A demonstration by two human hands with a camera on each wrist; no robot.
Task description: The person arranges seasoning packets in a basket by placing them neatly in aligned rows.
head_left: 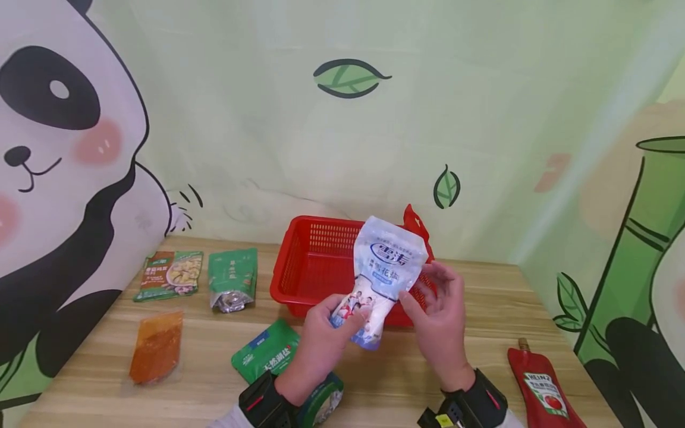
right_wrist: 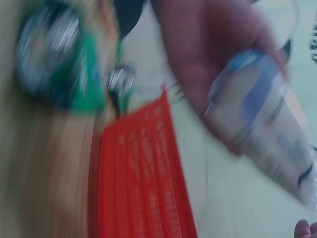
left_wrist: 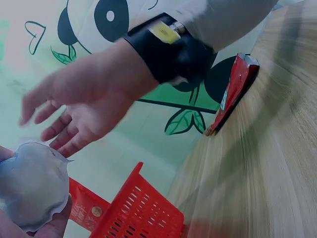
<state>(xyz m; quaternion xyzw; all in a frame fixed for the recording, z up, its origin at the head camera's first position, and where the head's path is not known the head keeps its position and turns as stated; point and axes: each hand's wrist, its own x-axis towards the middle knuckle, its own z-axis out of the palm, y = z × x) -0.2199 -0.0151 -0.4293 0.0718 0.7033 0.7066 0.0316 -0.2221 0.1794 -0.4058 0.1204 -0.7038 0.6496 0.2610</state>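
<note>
My left hand [head_left: 323, 333] grips the lower part of a white and blue salt bag [head_left: 386, 261], thumb across its front. The bag is held up in front of a red plastic basket [head_left: 316, 261], tilted with its top to the right. Beside the bag's right edge is my right hand [head_left: 443, 318], fingers loosely spread and thumb close to the edge. In the left wrist view this right hand [left_wrist: 94, 94] shows relaxed fingers near the bag [left_wrist: 32, 186]. The right wrist view is blurred, with the bag [right_wrist: 262, 109] in the left hand's fingers.
Behind my left arm lie green salt bags [head_left: 267, 351]. Further left are a seasoning packet [head_left: 171, 274], a green pouch [head_left: 232, 276] and an orange-red packet [head_left: 157, 348]. A ketchup pouch [head_left: 543, 386] lies at the right. A red packet [head_left: 414, 223] stands in the basket.
</note>
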